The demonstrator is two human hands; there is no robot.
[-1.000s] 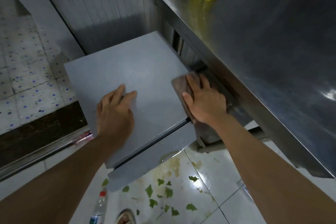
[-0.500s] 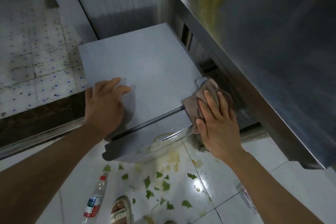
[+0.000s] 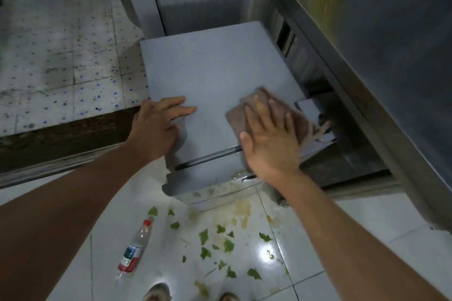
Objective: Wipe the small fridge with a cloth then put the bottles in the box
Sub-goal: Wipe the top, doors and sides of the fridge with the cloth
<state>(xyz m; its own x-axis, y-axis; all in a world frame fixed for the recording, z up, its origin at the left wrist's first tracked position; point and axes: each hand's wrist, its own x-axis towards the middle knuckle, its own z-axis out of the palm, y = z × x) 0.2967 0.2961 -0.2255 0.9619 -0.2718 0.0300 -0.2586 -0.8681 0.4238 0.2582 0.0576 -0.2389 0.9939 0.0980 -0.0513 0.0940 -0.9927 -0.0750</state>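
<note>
White floor tiles (image 3: 362, 222) surround the small fridge (image 3: 215, 73); right hand (image 3: 271, 139) presses a brown cloth (image 3: 264, 110) flat atop it, left hand (image 3: 156, 124) rests released alongside.

Commercial or back-of-house kitchen: stainless steel counter (image 3: 391, 61) along right of frame, small grey fridge (image 3: 220, 76) tucked beside it at centre, glossy tiled floor (image 3: 342, 239) with leaf scraps (image 3: 204, 237) and spill stains, lower centre.
</note>
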